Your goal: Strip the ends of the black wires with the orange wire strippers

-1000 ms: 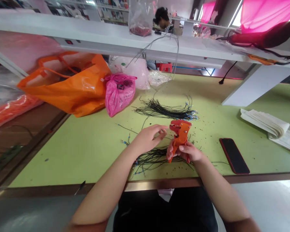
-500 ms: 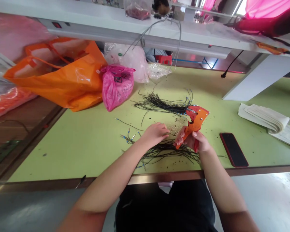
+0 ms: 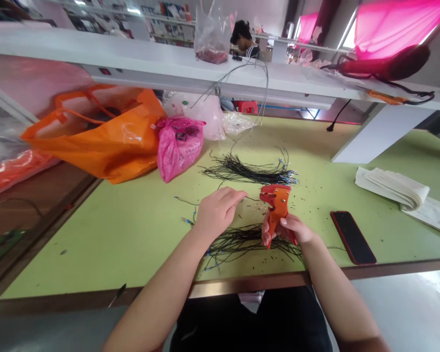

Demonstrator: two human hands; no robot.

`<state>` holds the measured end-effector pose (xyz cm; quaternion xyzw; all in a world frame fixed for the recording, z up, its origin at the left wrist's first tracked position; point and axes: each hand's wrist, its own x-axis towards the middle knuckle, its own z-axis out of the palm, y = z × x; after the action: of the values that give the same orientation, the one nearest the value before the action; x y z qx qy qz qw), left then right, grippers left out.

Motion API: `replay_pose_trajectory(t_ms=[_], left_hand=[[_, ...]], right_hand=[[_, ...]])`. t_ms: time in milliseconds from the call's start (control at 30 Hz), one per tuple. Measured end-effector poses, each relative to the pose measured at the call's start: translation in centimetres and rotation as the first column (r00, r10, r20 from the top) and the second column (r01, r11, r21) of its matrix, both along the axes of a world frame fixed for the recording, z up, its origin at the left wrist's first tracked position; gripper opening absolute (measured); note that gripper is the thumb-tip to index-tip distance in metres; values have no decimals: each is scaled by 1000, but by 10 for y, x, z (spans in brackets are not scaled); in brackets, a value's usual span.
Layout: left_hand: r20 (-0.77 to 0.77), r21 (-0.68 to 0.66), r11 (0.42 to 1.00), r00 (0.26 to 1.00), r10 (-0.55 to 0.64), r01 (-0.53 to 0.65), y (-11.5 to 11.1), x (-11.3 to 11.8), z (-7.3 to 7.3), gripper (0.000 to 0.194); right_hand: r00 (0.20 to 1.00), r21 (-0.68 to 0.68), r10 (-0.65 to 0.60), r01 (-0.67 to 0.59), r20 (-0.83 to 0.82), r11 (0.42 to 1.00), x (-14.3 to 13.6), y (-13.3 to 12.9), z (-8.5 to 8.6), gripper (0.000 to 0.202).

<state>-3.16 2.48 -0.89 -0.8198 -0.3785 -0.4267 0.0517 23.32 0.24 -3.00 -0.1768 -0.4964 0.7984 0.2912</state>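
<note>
Head view, from left to right: an orange bag (image 3: 110,154) slumped on the counter (image 3: 113,234), with a knotted pink bag (image 3: 179,146) just beside it. Next came the left hand (image 3: 214,210), palm down, its forearm slanting up from the counter's near edge. Its thumb and index finger were pinched together and pointed rightward, seemingly closed on a thin dark wire (image 3: 253,198). That wire spanned the small gap to the notched side of an orange-red hand tool (image 3: 278,208); whether its tip sat inside the jaws, I couldn't tell.

One bundle of black wires (image 3: 242,168) lay beyond the left hand, and a second, looser bundle (image 3: 242,239) nearer the person, running partly beneath the right hand (image 3: 291,230). That hand gripped the tool by its handles, fingers wrapped around them and thumb across, holding the head up and facing the left hand, while the right forearm came in from the lower right.

To my eye, the step in hand was lining up the wire end with the tool's head. The next move called for a steady pinch, a straight wire and a firm squeeze on the handles. Farther right lay a dark phone (image 3: 353,237), with a folded pale stack (image 3: 392,188) beyond it.
</note>
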Motion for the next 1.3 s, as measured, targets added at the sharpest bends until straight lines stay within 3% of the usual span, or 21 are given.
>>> replay_pose_trajectory(t_ms=[167,467,767,1300], left_hand=[[-35,69,997,999,20,-17,-3,7,0,32],[244,90,995,970,14,-37,-3,5,0,27],[141,90,995,989,33,-46,-6,15,-4,26],[159,66,995,986,59,-70,-6,13,-6,24]], right_hand=[[993,-5,105,-105,51,995,-3,-1,-1,50],[997,-8,63,-63,40,998,-3,0,1,49],[998,-40,46,-44,43,998,-6,-2,1,49],[996,-21,-15,17,91,1000,-8,-3,-1,46]])
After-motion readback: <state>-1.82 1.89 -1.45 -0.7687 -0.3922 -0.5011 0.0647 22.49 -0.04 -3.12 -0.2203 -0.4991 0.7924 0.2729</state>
